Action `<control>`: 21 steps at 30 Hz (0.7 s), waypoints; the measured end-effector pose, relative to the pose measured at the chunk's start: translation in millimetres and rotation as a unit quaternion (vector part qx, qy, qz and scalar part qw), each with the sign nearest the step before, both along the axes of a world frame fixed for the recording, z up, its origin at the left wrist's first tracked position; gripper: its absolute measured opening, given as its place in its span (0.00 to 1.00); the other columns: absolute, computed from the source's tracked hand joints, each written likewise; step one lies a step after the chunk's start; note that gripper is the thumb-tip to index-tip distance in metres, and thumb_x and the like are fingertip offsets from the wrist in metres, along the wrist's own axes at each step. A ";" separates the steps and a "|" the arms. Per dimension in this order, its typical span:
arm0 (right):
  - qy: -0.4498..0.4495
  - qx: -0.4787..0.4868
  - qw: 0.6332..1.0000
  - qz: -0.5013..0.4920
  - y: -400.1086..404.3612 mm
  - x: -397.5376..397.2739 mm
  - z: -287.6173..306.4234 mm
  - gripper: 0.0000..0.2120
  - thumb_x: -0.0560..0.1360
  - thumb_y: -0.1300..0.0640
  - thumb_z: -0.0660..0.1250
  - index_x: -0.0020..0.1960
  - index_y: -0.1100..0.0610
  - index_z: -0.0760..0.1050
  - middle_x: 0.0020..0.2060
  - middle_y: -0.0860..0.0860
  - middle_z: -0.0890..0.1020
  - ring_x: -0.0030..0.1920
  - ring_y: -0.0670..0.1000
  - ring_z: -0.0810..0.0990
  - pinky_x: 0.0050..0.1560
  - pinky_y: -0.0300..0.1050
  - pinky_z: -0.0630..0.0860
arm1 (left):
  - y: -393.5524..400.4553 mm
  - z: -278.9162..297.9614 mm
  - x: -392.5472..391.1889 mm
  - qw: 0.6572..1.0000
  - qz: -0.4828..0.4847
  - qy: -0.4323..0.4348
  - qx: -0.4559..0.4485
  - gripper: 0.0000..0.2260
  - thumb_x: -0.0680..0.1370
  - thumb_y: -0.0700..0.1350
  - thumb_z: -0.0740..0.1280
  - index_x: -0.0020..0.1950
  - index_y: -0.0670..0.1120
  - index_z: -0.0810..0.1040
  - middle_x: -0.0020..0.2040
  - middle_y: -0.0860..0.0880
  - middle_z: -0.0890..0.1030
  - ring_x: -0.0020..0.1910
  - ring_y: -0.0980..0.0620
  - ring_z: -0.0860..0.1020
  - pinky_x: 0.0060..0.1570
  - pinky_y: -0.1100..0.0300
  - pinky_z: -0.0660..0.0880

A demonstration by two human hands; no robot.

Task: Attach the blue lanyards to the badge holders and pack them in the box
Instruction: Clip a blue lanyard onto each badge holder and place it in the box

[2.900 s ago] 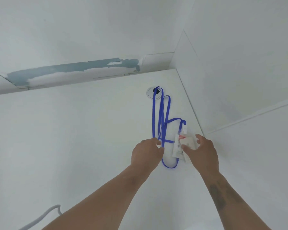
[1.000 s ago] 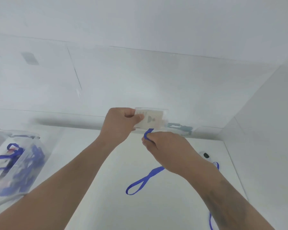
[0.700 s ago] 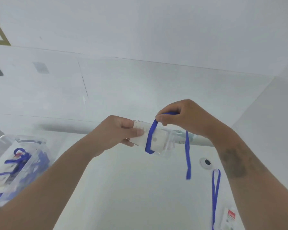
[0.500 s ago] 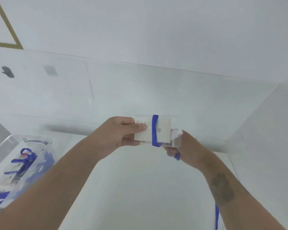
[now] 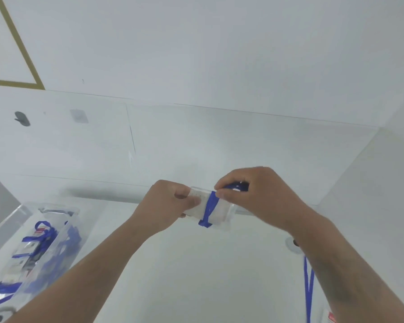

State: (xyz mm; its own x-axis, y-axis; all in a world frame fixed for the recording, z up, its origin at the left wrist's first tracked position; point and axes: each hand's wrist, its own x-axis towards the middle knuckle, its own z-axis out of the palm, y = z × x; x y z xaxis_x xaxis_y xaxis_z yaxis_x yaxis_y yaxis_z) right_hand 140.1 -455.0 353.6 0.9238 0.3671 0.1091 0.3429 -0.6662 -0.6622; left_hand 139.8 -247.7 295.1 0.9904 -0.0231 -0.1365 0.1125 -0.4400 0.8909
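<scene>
My left hand (image 5: 170, 201) grips the left end of a clear badge holder (image 5: 219, 213), held in the air above the white table (image 5: 196, 276). A blue lanyard (image 5: 209, 206) is wound around the holder's middle. My right hand (image 5: 254, 192) pinches the lanyard at the holder's top right edge. A clear plastic box (image 5: 63, 231) at the lower left holds several badge holders with blue lanyards.
Another blue lanyard (image 5: 309, 290) lies on the table at the lower right, with a badge holder (image 5: 329, 319) at the frame's bottom edge. A round cable grommet (image 5: 293, 243) sits beside my right forearm. White walls enclose the table at the back and right.
I picked the holder and lanyard up off the table. My right hand has wound the lanyard around the holder and now sits on top of it, up from underneath.
</scene>
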 end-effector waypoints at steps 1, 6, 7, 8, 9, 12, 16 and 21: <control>0.026 0.056 0.998 -0.007 -3.0 6.3 3.8 0.02 0.74 0.53 0.72 0.44 0.47 0.83 0.40 0.38 0.84 0.36 0.39 0.79 0.37 0.28 0.71 | -0.3 4.0 -2.2 1.000 -0.020 0.006 -0.014 0.05 0.76 0.42 0.71 0.44 0.46 0.87 0.41 0.46 0.86 0.38 0.50 0.83 0.45 0.56 0.83; 0.204 0.318 0.923 -0.072 -9.0 27.7 -15.3 0.04 0.72 0.61 0.74 0.42 0.53 0.85 0.37 0.50 0.85 0.35 0.48 0.77 0.37 0.40 0.75 | 0.8 21.8 -8.3 0.977 -0.062 0.052 -0.198 0.04 0.76 0.41 0.72 0.44 0.44 0.87 0.42 0.47 0.85 0.38 0.53 0.82 0.44 0.58 0.81; 0.238 0.360 0.899 -0.075 -6.4 26.7 -23.9 0.08 0.72 0.65 0.71 0.42 0.54 0.85 0.36 0.51 0.84 0.36 0.50 0.77 0.37 0.41 0.75 | -0.2 24.7 -9.2 0.968 -0.059 0.058 -0.235 0.05 0.76 0.41 0.71 0.43 0.44 0.87 0.42 0.47 0.85 0.38 0.52 0.82 0.44 0.58 0.81; 0.259 0.384 0.883 -0.070 -2.5 24.0 -33.3 0.14 0.71 0.70 0.65 0.41 0.55 0.84 0.34 0.52 0.82 0.34 0.51 0.78 0.35 0.41 0.75 | -1.3 26.5 -9.3 0.960 -0.050 0.062 -0.268 0.06 0.76 0.41 0.71 0.41 0.44 0.87 0.42 0.47 0.85 0.39 0.52 0.82 0.44 0.59 0.81; 0.269 0.390 0.878 -0.067 2.8 18.2 -41.4 0.19 0.72 0.73 0.59 0.39 0.54 0.84 0.30 0.52 0.79 0.30 0.50 0.75 0.32 0.39 0.73 | -2.4 26.2 -8.1 0.953 -0.034 0.065 -0.294 0.06 0.76 0.41 0.71 0.40 0.45 0.87 0.43 0.47 0.85 0.39 0.52 0.83 0.43 0.59 0.82; 0.220 0.273 0.933 -0.086 19.4 -5.9 -52.7 0.18 0.78 0.66 0.61 0.34 0.54 0.81 0.22 0.43 0.73 0.25 0.47 0.64 0.27 0.33 0.62 | -2.3 22.2 0.0 0.952 0.038 0.047 -0.299 0.05 0.75 0.42 0.72 0.43 0.43 0.87 0.45 0.44 0.84 0.42 0.49 0.83 0.46 0.57 0.82; 0.088 0.034 0.995 -0.027 23.5 -28.7 -53.8 0.11 0.81 0.53 0.59 0.47 0.52 0.79 0.35 0.37 0.80 0.33 0.41 0.73 0.35 0.32 0.68 | -0.8 7.3 9.2 0.977 0.126 -0.016 -0.172 0.14 0.75 0.42 0.73 0.46 0.30 0.80 0.37 0.41 0.74 0.34 0.48 0.75 0.43 0.57 0.83; -0.069 -0.164 0.984 -0.012 15.0 -27.7 -21.5 0.08 0.77 0.47 0.62 0.48 0.47 0.80 0.40 0.44 0.81 0.40 0.46 0.77 0.44 0.42 0.74 | -1.2 1.8 3.2 0.993 0.084 -0.028 -0.083 0.05 0.75 0.40 0.72 0.41 0.41 0.85 0.33 0.51 0.83 0.30 0.58 0.79 0.35 0.65 0.79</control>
State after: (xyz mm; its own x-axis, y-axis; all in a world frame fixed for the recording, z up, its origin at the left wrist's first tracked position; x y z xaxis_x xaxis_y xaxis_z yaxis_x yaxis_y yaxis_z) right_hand 112.4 -439.9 332.1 0.9170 0.3825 0.1131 0.3967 -0.8452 -0.3582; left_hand 143.0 -248.9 296.9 0.9881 0.1256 -0.0886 0.1196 -0.2663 0.9564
